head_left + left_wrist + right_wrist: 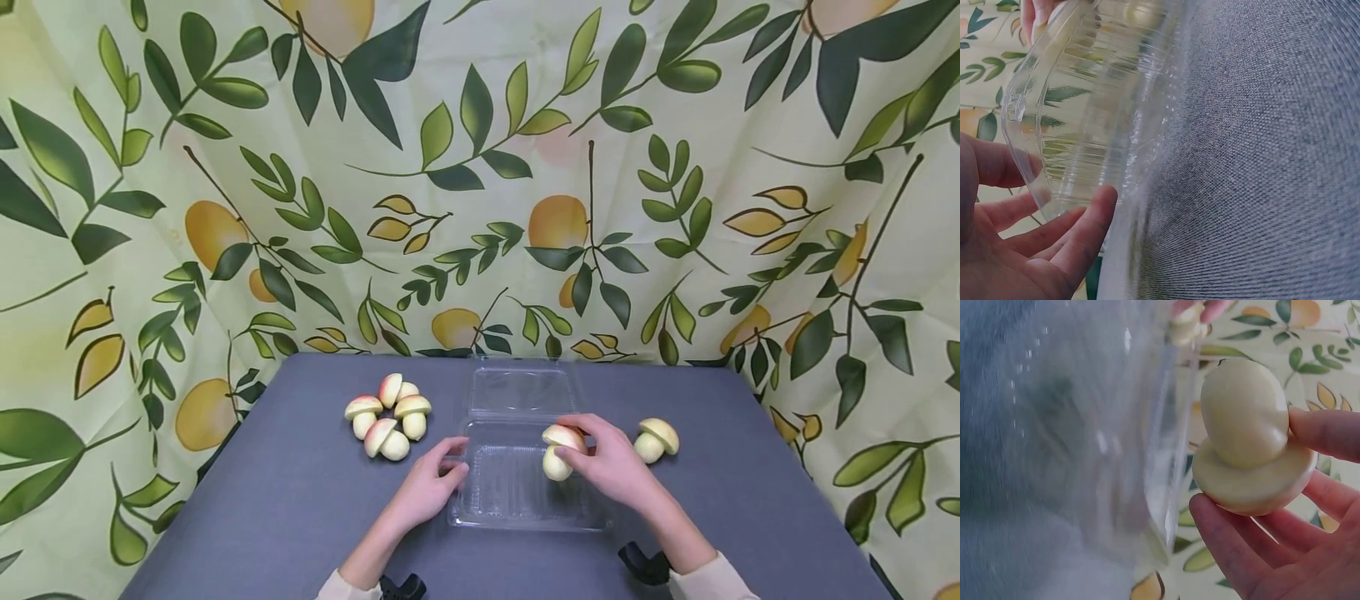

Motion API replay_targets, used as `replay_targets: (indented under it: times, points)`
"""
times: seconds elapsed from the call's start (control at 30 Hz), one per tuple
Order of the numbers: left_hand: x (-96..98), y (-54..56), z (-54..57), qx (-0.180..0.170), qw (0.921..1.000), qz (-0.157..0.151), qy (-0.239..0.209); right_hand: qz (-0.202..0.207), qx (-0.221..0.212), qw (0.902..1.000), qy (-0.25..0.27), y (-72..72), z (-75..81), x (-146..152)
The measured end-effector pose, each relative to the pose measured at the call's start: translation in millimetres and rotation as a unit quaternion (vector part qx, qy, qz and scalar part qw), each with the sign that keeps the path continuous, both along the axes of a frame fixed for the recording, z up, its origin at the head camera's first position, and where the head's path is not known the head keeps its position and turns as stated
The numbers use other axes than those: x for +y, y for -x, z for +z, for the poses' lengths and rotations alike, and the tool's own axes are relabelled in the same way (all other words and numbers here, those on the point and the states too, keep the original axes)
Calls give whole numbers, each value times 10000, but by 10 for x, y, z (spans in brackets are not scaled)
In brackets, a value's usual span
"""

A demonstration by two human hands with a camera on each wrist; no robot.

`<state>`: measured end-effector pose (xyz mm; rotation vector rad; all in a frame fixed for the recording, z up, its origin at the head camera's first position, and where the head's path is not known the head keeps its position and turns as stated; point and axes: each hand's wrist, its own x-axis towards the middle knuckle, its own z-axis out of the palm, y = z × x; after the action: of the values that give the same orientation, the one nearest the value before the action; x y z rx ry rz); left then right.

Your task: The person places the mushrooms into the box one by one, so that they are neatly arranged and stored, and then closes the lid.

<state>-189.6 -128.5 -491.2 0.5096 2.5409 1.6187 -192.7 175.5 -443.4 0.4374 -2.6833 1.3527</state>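
My right hand (611, 462) pinches a toy mushroom (557, 475) between thumb and fingers, above the right part of a clear plastic clamshell container (510, 525). In the right wrist view the mushroom (1244, 412) has a rounded cream stem and a broad cap. At the container's left side, my left hand (430, 487) has its fingers loosely bent around the edge. In the left wrist view these fingers (1094, 228) lie against or very near the clear wall (1022, 119); firm contact cannot be told. The container's lid (521, 392) lies folded back.
Several more toy mushrooms (386, 442) with pinkish caps lie grouped on the grey tabletop (300, 500), left of the container. Another mushroom (660, 437) sits to the right, beyond my right hand. A leaf-and-fruit patterned cloth (480, 208) hangs behind and at both sides.
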Motion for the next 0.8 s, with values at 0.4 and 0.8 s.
replay_targets:
  times: [0.4, 0.8]
  points:
    - [11, -12, -5, 13, 10000, 38, 31, 138, 1, 9998, -145, 59, -90, -306]
    - [11, 4, -29, 4, 10000, 50, 26, -47, 93, 9999, -33, 138, -190, -562]
